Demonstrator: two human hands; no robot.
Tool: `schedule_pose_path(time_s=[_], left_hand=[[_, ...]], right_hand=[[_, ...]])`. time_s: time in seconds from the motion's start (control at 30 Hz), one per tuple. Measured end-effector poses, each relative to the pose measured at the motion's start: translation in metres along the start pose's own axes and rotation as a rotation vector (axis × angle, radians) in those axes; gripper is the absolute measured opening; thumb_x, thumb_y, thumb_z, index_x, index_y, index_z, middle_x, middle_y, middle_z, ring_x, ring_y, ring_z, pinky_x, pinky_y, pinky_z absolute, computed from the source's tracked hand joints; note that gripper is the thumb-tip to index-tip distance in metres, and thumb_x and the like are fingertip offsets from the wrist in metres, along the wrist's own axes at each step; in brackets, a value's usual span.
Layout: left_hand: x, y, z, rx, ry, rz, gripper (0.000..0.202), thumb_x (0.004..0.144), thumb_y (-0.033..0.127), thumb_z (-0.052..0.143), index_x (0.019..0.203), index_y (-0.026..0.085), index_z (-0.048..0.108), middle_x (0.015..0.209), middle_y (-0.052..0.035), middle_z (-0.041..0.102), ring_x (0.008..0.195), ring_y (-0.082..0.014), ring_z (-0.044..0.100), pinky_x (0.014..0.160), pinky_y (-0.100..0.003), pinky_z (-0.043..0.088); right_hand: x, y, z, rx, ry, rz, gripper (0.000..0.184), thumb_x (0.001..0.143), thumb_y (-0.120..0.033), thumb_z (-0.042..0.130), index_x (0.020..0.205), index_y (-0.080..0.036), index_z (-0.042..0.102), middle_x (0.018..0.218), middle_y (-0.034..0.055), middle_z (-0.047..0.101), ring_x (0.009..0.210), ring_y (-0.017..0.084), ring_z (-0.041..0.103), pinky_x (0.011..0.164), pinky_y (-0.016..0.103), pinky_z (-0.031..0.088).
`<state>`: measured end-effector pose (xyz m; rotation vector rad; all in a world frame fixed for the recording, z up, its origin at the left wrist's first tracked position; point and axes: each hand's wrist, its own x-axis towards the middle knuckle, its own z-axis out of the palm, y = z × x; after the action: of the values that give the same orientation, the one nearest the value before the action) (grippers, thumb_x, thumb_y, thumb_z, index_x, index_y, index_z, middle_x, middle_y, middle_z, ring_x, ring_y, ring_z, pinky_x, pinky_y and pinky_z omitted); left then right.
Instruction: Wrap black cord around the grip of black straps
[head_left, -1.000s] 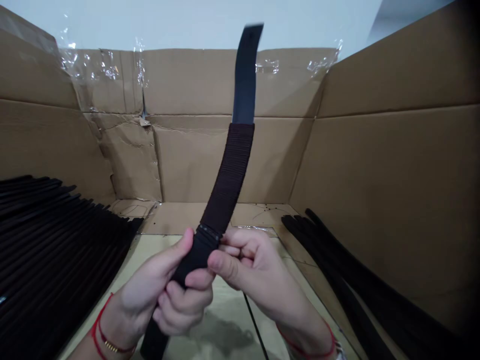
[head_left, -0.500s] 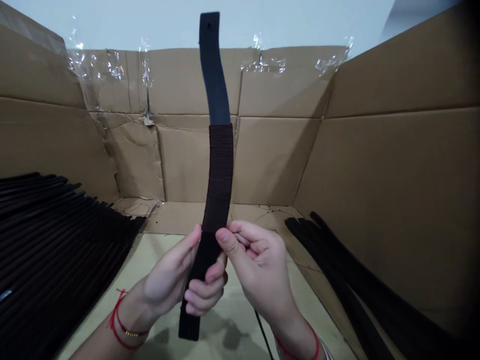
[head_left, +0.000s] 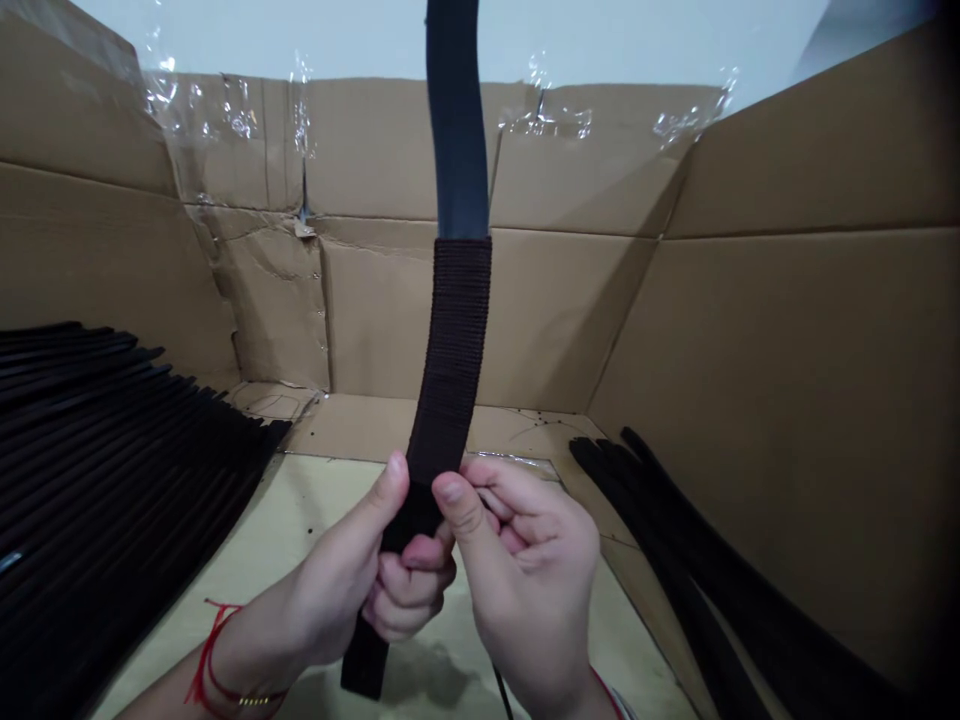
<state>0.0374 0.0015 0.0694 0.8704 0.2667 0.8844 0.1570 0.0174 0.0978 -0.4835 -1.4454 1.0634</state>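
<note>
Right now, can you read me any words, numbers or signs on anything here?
No words, numbers, labels or signs can be read. The black strap shows none, and neither do the cardboard box or the clear tape. The pile of black straps has a shiny speck at its edge, too small to tell what it is.

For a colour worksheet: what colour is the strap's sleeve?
Dark brown sleeve, best in the head view.

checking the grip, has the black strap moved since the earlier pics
Yes, the black strap stands more upright, reaching higher against the cardboard back wall, its end out of view.
</note>
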Motion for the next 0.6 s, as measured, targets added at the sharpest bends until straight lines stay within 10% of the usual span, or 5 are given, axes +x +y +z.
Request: schedule_pose_path(time_s=[0.23, 0.43, 0.6], left_hand=[[0.002, 0.006, -0.001, -0.021, -0.059, 0.067, 0.057, 0.085, 0.070, 0.049, 0.068, 0.016, 0.039, 0.049, 0.0100, 0.019, 0.038, -0.0024, 0.011, 0.036, -0.015, 0.009], [-0.006, 0.016, 0.004, -0.020, -0.054, 0.049, 0.048, 0.087, 0.061, 0.048, 0.073, 0.016, 0.039, 0.054, 0.0092, 0.020, 0.040, -0.0028, 0.008, 0.035, -0.015, 0.007], [-0.004, 0.013, -0.003, 0.018, -0.144, 0.062, 0.050, 0.091, 0.061, 0.041, 0.071, 0.016, 0.045, 0.046, 0.0084, 0.024, 0.032, -0.0038, 0.015, 0.031, -0.015, 0.016]], right_hand=[[0.014, -0.001, -0.013, 0.077, -0.127, 0.185, 0.023, 0.079, -0.032, 0.073, 0.067, -0.015, 0.063, 0.051, 0.0011, 0.062, 0.042, 0.010, 0.058, 0.039, 0.016, 0.042], [0.026, 0.006, -0.027, 0.155, -0.334, 0.335, 0.028, 0.079, -0.039, 0.074, 0.083, -0.012, 0.071, 0.051, -0.0013, 0.056, 0.041, 0.003, 0.025, 0.038, 0.018, 0.014], [0.027, 0.007, -0.024, 0.139, -0.454, 0.261, 0.033, 0.081, -0.046, 0.070, 0.091, -0.014, 0.071, 0.051, 0.0004, 0.061, 0.038, 0.006, 0.038, 0.038, 0.019, 0.024]])
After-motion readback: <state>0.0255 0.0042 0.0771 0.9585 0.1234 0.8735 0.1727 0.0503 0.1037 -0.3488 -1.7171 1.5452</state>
